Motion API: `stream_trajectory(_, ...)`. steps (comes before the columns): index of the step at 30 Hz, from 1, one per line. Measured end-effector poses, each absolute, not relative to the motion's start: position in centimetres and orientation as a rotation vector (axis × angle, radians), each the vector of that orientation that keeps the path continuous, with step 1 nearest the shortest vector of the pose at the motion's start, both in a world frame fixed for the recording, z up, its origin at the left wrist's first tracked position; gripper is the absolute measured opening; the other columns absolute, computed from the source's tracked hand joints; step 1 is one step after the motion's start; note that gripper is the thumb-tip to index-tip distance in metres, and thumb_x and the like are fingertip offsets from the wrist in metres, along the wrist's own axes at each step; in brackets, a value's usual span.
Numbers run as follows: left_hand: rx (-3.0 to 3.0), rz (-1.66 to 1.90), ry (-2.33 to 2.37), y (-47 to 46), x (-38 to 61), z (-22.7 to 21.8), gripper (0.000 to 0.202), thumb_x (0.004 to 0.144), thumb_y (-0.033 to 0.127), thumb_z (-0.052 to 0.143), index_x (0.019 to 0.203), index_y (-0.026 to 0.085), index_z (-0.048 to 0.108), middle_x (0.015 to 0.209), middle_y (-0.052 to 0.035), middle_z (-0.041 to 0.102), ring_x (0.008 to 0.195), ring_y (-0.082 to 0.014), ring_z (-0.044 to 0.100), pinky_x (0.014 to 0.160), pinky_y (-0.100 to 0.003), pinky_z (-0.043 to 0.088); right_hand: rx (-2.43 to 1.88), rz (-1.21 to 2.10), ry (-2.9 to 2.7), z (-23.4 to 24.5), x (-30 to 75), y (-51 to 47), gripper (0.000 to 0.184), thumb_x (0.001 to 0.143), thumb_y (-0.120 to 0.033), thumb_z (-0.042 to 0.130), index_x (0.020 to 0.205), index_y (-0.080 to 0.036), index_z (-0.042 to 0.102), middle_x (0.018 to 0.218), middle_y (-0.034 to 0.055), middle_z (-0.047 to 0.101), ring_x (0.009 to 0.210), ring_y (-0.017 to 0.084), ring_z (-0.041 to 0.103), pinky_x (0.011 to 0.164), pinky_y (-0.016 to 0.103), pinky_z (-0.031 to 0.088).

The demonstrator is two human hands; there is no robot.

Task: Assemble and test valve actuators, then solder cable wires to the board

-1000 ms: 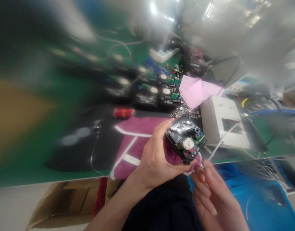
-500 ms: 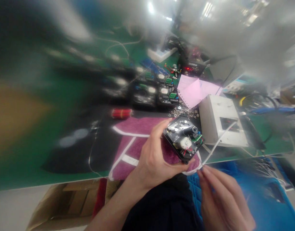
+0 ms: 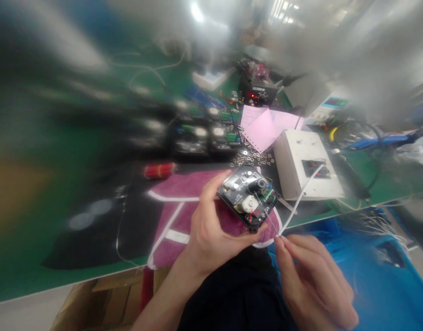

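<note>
My left hand (image 3: 207, 230) grips a black electronic device housing (image 3: 237, 186) by its edges, above the purple cloth. Its open face is turned up and shows a circuit board, a round white part (image 3: 250, 203), a black cylinder and a green terminal block (image 3: 268, 194). My right hand (image 3: 314, 271) pinches the end of a white cable (image 3: 301, 195) at the housing's lower right. A thin wire (image 3: 271, 220) runs from those fingertips toward the board. Whether its tip touches the board I cannot tell. The cable's other end reaches a white box (image 3: 309, 156).
A purple cloth (image 3: 180, 220) with white trim lies under the device. Behind it are red cylinders (image 3: 159, 170), several similar devices (image 3: 190, 138), scattered small metal parts (image 3: 250, 157) and pink papers (image 3: 261, 128). A blue crate (image 3: 380, 280) stands below the table edge at right.
The whole view has shifted, so things appear further left. My right hand has come nearer the device, and the thin wire now shows between its fingertips and the board. The left hand keeps its hold.
</note>
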State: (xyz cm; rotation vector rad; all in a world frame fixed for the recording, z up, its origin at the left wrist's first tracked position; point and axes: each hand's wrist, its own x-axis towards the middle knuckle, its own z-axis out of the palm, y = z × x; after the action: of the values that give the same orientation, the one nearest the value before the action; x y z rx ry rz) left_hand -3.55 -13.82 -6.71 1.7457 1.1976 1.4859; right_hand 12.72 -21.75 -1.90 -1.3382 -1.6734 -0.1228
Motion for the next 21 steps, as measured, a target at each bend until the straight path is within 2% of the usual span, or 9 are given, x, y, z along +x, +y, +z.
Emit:
stream_trajectory(3,1.737,1.485,1.189,-13.8,-3.5,-6.8,0.115,0.068,0.041,0.101,0.161,0.021,0.036,0.157,-0.0178,0.054,0.143,-0.0373,0.061,0.121,-0.054,0.056,-1.356,0.040,-1.510,-2.1,12.1,-21.8,0.023,0.083,0.006,0.079,0.092,-0.014,0.075,0.085,0.0013,0.073,0.075,0.010,0.068,0.063,0.024,0.054)
stream_trajectory(7,1.748,1.474,1.209,-13.9,-3.5,-6.9,0.115,0.068,0.042,0.100,0.161,0.021,0.036,0.156,-0.0184,0.054,0.143,-0.0377,0.061,0.120,-0.054,0.057,-1.420,0.340,-1.275,-2.6,11.6,-22.3,0.013,0.091,-0.006,0.078,0.085,-0.017,0.073,0.078,0.0005,0.070,0.070,0.011,0.067,0.060,0.024,0.051)
stream_trajectory(14,1.779,1.499,1.215,-13.8,-3.6,-6.7,0.115,0.068,0.044,0.100,0.161,0.019,0.038,0.154,-0.0178,0.056,0.142,-0.0357,0.062,0.119,-0.051,0.058,-1.258,0.841,-0.799,-2.5,10.7,-22.1,0.026,0.095,-0.020,0.077,0.071,-0.018,0.068,0.066,-0.0024,0.057,0.053,0.010,0.060,0.046,0.021,0.047)
stream_trajectory(17,1.798,1.501,1.221,-13.8,-3.7,-6.7,0.113,0.069,0.047,0.099,0.160,0.018,0.038,0.153,-0.0180,0.056,0.141,-0.0357,0.062,0.119,-0.051,0.058,-1.216,0.957,-0.677,-2.1,10.3,-21.8,0.034,0.094,-0.024,0.078,0.064,-0.017,0.064,0.062,-0.0030,0.051,0.050,0.009,0.054,0.042,0.019,0.046)
stream_trajectory(21,1.819,1.503,1.226,-13.8,-3.7,-6.6,0.112,0.070,0.049,0.098,0.159,0.019,0.038,0.153,-0.0176,0.057,0.141,-0.0355,0.062,0.117,-0.052,0.058,-1.209,1.046,-0.565,-1.8,10.0,-21.7,0.035,0.094,-0.027,0.077,0.063,-0.017,0.063,0.061,-0.0037,0.048,0.048,0.007,0.045,0.039,0.018,0.046)
